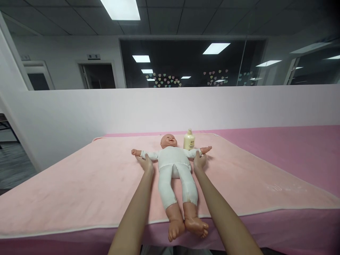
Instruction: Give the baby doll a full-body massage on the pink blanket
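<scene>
A baby doll [174, 157] with a white cloth body lies face up, its arms stretched out to both sides and its feet toward me. My left hand [146, 163] is closed around the doll's arm on the left, near the wrist. On the other side my right hand [199, 161] grips the doll's right-side arm, also close to the wrist. Parts of my fingers are hidden under the doll's arms. A pale yellow pump bottle [189, 140] stands just behind the arm on the right, beside the doll's head.
Under the doll a peach towel [79, 180] covers much of the pink surface [292, 145]. A low white wall [164, 109] with glass above it runs along the back. The doll's feet reach over the towel's front edge.
</scene>
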Demonstrator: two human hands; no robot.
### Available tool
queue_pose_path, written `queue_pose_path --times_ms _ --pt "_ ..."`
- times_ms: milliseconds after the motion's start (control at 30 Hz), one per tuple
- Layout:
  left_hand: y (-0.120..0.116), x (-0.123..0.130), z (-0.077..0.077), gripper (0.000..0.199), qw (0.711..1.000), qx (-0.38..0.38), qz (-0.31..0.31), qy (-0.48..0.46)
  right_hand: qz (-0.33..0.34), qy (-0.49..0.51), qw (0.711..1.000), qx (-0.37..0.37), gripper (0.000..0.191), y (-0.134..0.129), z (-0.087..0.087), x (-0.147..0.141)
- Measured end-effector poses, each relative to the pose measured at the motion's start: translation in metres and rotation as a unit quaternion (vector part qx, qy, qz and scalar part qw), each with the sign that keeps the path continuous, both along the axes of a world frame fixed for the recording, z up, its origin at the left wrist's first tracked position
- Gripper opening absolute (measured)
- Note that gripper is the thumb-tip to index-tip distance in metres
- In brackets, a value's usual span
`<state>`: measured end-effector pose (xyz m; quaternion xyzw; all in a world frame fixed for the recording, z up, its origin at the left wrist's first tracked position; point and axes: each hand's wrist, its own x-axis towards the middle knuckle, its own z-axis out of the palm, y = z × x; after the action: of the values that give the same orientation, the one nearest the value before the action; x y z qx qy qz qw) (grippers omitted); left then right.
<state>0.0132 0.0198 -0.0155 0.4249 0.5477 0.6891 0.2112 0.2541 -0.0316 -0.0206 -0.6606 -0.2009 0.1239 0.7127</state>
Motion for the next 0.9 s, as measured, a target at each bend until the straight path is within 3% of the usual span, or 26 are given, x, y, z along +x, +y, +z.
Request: queue_pose_path --times_ms 33,100,200,267,400,500,600,700,800,867,900 --pt "-0.004 0.003 0.002 0.066 1.0 -0.006 0.005 0.015 0.012 -0.03 0.999 0.009 0.052 0.0 0.0 -0.002" --pt "-0.012 0.009 0.006 0.062 0.991 0.0 -0.046 0.123 0.076 -0.114 0.99 0.025 0.047 -0.001 0.001 -0.007" --pt "-0.02 0.017 0.009 0.055 0.938 0.008 -0.136 0.319 0.2 -0.26 0.943 0.054 0.042 0.001 0.0 -0.014" --pt "-0.023 0.02 0.01 0.057 0.919 0.001 -0.146 0.367 0.222 -0.287 0.929 0.073 0.045 0.002 0.0 -0.017" --pt "-0.02 0.017 0.01 0.055 0.947 0.015 -0.134 0.291 0.168 -0.146 0.971 0.086 0.048 0.003 -0.001 -0.014" --pt "-0.015 0.01 0.01 0.045 0.988 -0.055 -0.054 0.135 0.055 0.005 0.998 0.031 0.051 0.001 -0.001 -0.005" --pt "-0.014 0.006 0.01 0.045 0.991 -0.126 0.019 0.044 -0.012 0.058 0.998 -0.022 0.054 -0.001 -0.001 0.0" --pt "-0.019 0.009 0.012 0.041 0.989 -0.08 -0.002 0.128 0.038 -0.067 0.997 0.008 0.051 -0.002 0.0 -0.005" --pt "-0.027 0.016 0.014 0.038 0.945 -0.03 -0.1 0.311 0.143 -0.247 0.958 0.037 0.046 -0.003 0.0 -0.013" --pt "-0.029 0.018 0.014 0.041 0.926 -0.027 -0.13 0.354 0.162 -0.261 0.951 0.037 0.045 -0.002 -0.001 -0.015" --pt "-0.028 0.018 0.014 0.042 0.931 -0.028 -0.125 0.341 0.151 -0.229 0.961 0.033 0.045 -0.001 -0.002 -0.015"
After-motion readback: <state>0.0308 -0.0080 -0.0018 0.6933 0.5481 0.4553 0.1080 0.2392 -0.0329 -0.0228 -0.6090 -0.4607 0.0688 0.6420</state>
